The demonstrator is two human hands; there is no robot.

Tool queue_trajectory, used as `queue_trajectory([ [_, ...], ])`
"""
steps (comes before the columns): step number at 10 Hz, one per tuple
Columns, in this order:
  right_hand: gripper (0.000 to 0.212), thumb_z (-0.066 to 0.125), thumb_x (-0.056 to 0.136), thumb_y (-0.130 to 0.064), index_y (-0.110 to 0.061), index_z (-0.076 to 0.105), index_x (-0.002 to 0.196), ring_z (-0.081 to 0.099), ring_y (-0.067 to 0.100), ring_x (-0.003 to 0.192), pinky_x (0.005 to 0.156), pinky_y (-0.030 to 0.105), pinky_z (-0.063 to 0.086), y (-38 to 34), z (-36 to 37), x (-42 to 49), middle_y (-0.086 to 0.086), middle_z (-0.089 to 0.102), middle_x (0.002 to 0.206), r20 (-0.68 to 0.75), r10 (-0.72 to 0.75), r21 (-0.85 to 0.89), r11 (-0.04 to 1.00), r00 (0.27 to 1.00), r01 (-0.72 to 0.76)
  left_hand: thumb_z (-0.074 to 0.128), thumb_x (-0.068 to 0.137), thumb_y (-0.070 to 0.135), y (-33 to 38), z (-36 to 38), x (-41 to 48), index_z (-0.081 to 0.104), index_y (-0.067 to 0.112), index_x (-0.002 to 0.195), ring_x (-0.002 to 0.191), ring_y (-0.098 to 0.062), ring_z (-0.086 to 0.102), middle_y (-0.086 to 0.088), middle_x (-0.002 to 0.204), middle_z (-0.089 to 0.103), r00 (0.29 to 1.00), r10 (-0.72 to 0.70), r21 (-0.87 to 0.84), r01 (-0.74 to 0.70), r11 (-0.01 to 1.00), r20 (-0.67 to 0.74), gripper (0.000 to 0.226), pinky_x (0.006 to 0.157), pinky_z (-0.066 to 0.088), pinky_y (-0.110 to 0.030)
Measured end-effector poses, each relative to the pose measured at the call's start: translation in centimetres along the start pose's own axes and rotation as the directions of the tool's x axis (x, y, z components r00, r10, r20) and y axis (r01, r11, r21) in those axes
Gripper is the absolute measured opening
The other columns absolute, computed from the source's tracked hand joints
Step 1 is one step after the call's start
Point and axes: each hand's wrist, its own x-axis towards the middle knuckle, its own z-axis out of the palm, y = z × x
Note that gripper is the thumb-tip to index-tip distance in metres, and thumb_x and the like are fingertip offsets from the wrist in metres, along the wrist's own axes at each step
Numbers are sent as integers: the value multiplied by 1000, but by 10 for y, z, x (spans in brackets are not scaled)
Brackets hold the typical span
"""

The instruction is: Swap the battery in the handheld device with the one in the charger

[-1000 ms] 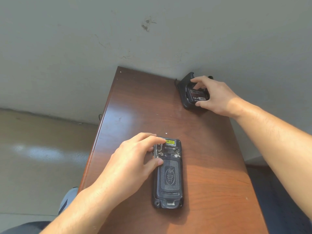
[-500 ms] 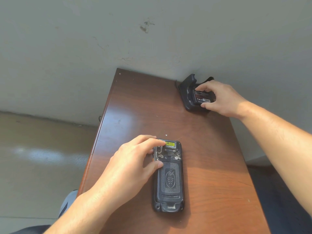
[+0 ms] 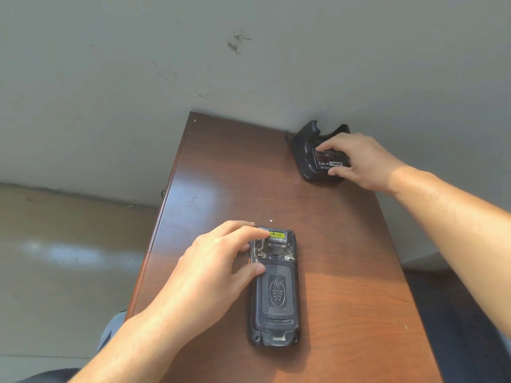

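A black handheld device point(image 3: 273, 294) lies face down on the brown table point(image 3: 345, 272), its textured back cover on and a yellow label at its far end. My left hand point(image 3: 213, 275) rests on the device's upper left part, thumb on the cover and fingers over the top edge. At the far right corner stands a black charger cradle point(image 3: 307, 150). A black battery point(image 3: 329, 158) with a white label sits in it. My right hand point(image 3: 365, 161) pinches that battery between fingers and thumb.
The narrow table butts against a grey wall point(image 3: 193, 64) at the far end. Its left edge point(image 3: 157, 230) drops to a shiny floor, and dark flooring lies to its right. A small white speck point(image 3: 271, 220) lies beyond the device.
My right hand has pulled the battery slightly rightward and up in the charger, so more of its label shows. My left hand and the device have stayed in place.
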Motion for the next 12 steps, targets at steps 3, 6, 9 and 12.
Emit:
queue_trajectory([
  [3,37,74,88,-5,-7,72,125,62,45,109,103,43,45,5,29,-17,13,69,133,-216,-74,-40,997,974,67,75,80,37,-2,2,0,55,49,121,99,6,63,30,129,55,1000,5,-10,-5,1000,-11,46,89,54,-35],
  [6,38,74,90,-9,-11,70,127,59,42,114,106,47,45,-5,28,-19,8,67,136,-215,8,7,1000,977,-7,76,80,37,-3,1,0,56,49,119,101,5,63,31,130,54,1000,2,-21,-2,1000,-2,46,90,54,-37],
  [9,42,65,95,-18,-25,62,137,54,30,128,104,50,48,-43,9,-52,-5,52,151,-233,81,60,996,969,-69,76,81,28,0,2,2,58,44,119,101,6,63,28,133,57,999,-24,5,24,1000,39,45,93,49,-22],
  [12,32,53,87,10,-3,75,105,68,23,68,69,20,49,-148,-192,-180,8,71,100,-550,-330,-66,933,767,354,63,83,6,38,0,-19,67,37,106,102,1,64,15,105,69,975,-202,-100,193,976,-94,39,82,47,-16],
])
